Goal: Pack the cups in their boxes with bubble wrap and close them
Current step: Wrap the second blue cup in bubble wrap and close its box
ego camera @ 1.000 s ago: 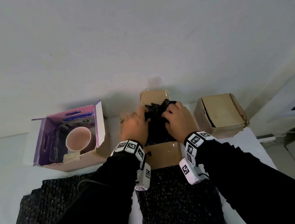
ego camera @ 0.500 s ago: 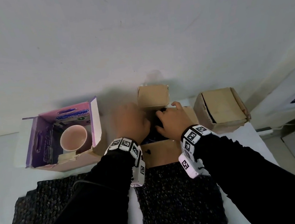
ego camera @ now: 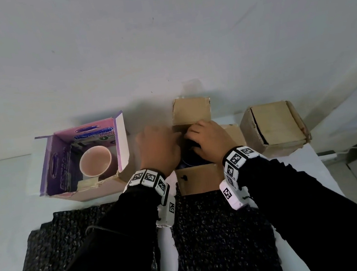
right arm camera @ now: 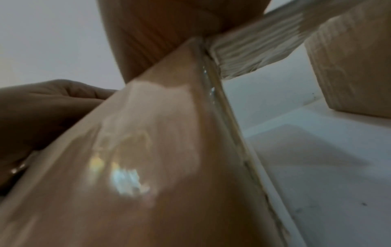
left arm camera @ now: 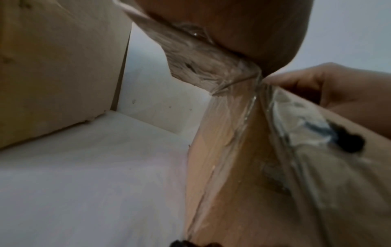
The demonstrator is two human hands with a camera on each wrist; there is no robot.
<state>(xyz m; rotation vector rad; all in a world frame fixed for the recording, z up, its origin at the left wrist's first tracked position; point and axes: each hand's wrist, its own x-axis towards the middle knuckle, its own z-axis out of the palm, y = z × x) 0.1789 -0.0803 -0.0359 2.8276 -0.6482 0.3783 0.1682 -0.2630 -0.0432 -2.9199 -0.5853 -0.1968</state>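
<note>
An open brown box (ego camera: 198,177) stands at the middle of the table, its back flap (ego camera: 191,111) upright. Both hands reach into its opening. My left hand (ego camera: 159,148) lies over the left flap (left arm camera: 201,55), fingers curled down inside. My right hand (ego camera: 209,140) curls its fingers onto the dark bubble-wrap bundle (ego camera: 189,156) in the box, and its palm rests against the right flap (right arm camera: 253,50). The fingertips are hidden inside. A pink cup (ego camera: 95,160) sits unwrapped in an open purple box (ego camera: 55,171) to the left.
A closed brown box (ego camera: 274,128) stands at the right, close to the middle box. Two black bubble-wrap sheets (ego camera: 219,231) (ego camera: 59,249) lie on the white table (ego camera: 0,200) under my forearms. A wall (ego camera: 163,48) rises directly behind the boxes.
The dark bundle stood above the box rim between both hands; it has gone down into the box and the hands have followed it. The right flap has come into view.
</note>
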